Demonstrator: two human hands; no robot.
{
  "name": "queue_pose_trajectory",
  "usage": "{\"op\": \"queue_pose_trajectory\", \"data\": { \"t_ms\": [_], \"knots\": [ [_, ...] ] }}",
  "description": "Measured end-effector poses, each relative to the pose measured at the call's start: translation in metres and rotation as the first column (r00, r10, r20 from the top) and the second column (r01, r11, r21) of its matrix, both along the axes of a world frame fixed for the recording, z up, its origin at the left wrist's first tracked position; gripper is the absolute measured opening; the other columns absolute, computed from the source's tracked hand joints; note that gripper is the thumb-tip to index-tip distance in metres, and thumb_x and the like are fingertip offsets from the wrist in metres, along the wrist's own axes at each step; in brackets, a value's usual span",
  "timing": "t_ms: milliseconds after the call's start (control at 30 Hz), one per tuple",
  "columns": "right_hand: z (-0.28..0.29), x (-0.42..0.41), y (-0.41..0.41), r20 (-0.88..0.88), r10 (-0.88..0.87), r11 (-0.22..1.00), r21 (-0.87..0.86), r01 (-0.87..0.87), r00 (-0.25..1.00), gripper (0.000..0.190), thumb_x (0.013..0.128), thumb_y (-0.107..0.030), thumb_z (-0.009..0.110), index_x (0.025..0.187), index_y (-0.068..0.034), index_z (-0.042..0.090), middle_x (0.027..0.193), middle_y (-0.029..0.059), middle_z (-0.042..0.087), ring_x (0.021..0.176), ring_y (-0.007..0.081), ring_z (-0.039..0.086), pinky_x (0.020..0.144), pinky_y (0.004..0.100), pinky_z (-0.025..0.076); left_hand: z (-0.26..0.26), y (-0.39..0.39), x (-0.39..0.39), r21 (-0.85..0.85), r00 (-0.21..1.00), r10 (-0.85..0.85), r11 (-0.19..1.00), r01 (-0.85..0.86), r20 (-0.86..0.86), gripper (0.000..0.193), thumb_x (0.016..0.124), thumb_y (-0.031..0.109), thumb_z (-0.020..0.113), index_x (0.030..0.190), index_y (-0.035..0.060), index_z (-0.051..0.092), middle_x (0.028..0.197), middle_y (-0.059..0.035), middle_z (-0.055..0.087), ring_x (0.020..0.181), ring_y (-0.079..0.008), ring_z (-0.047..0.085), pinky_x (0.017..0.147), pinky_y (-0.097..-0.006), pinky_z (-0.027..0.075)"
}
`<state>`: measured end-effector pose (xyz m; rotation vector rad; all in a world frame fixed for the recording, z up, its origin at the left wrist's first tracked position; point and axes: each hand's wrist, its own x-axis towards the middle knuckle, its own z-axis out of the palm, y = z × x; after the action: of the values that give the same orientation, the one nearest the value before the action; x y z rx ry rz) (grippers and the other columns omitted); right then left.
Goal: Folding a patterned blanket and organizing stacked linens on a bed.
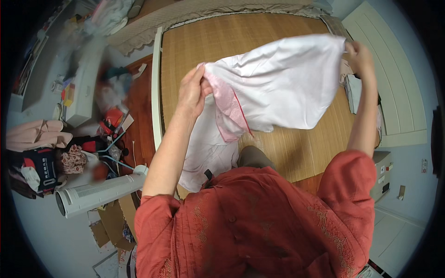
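A large white cloth (pixel 285 80) with a pink border and thin red piping is stretched between my two hands above a bed. My left hand (pixel 194 88) grips its pink corner, thumb on top. At the upper right, my right hand (pixel 359 59) holds the opposite corner, partly blurred. The pink border (pixel 227 100) hangs down below my left hand. More of the pale fabric (pixel 212 153) drapes low at the left, beside my knee, its lower part hidden by my red shirt. Under the cloth lies a tan woven mat (pixel 295 153).
A white bed rail (pixel 156 87) runs along the mat's left side. Left of me are a white tower fan (pixel 100 194), piled clothes and bags, and an open cardboard box (pixel 116 222). A white panelled door (pixel 389 76) and folded items (pixel 353 93) are at the right.
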<state>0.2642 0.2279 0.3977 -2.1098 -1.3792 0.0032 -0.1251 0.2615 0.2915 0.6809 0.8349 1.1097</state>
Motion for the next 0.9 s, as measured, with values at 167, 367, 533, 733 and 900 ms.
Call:
{"op": "queue_pose_trajectory", "data": {
  "t_ms": [167,367,533,733,900],
  "knots": [
    [-0.087,-0.125,-0.049,-0.521,0.691,0.643,0.126,-0.756,0.501,0.038,0.076,-0.018,0.059,0.109,-0.001,0.052,0.098,0.0091,0.058,0.088,0.018,0.055,0.081,0.0278,0.042,0.043,-0.014,0.044,0.179,0.958,-0.287,0.942,0.286,-0.021,0.021,0.087,0.016,0.046,0.09,-0.003,0.053,0.077,-0.0101,0.06,0.06,-0.0128,0.06,0.05,-0.0206,0.05],
    [-0.099,-0.191,-0.032,-0.794,0.485,0.869,0.391,-0.304,0.365,0.028,0.078,-0.001,0.048,0.105,0.001,0.054,0.099,0.0084,0.059,0.087,0.0144,0.056,0.078,0.0265,0.044,0.032,-0.017,0.057,0.231,0.934,-0.304,0.911,0.343,-0.189,0.027,0.088,0.022,0.047,0.089,-0.0033,0.057,0.083,-0.0113,0.061,0.067,-0.0127,0.06,0.059,-0.0213,0.051],
    [-0.069,-0.147,-0.048,-0.8,0.599,0.774,0.568,-0.279,0.034,0.024,0.078,0.004,0.044,0.099,0.004,0.055,0.094,0.0083,0.06,0.085,0.0154,0.057,0.077,0.0265,0.045,-0.055,-0.034,0.039,0.611,0.556,0.392,0.739,0.284,-0.733,0.033,0.083,0.024,0.054,0.101,-0.003,0.056,0.091,-0.0114,0.059,0.087,-0.0191,0.057,0.076,-0.0282,0.045],
    [-0.078,-0.061,-0.052,-0.859,0.483,0.876,0.476,-0.081,0.169,0.024,0.082,-0.004,0.042,0.104,0.003,0.051,0.099,0.0111,0.056,0.091,0.0199,0.056,0.082,0.0306,0.045,-0.153,-0.018,0.003,0.492,0.727,0.203,0.845,0.208,-0.655,0.029,0.086,0.025,0.047,0.068,0.0038,0.052,0.061,-0.0012,0.046,0.059,-0.0113,0.04,0.054,-0.0278,0.036],
    [-0.086,0.13,-0.053,-0.68,0.077,0.853,0.423,0.305,0.729,0.026,0.083,-0.005,0.033,0.098,0.003,0.052,0.102,0.0172,0.054,0.092,0.0259,0.055,0.081,0.0352,0.048,-0.104,0.065,-0.193,0.119,0.748,0.279,0.958,-0.261,-0.603,0.018,0.081,0.017,0.05,0.088,0.0017,0.059,0.085,-0.0082,0.06,0.076,-0.016,0.058,0.063,-0.0278,0.049]
  ]
}}
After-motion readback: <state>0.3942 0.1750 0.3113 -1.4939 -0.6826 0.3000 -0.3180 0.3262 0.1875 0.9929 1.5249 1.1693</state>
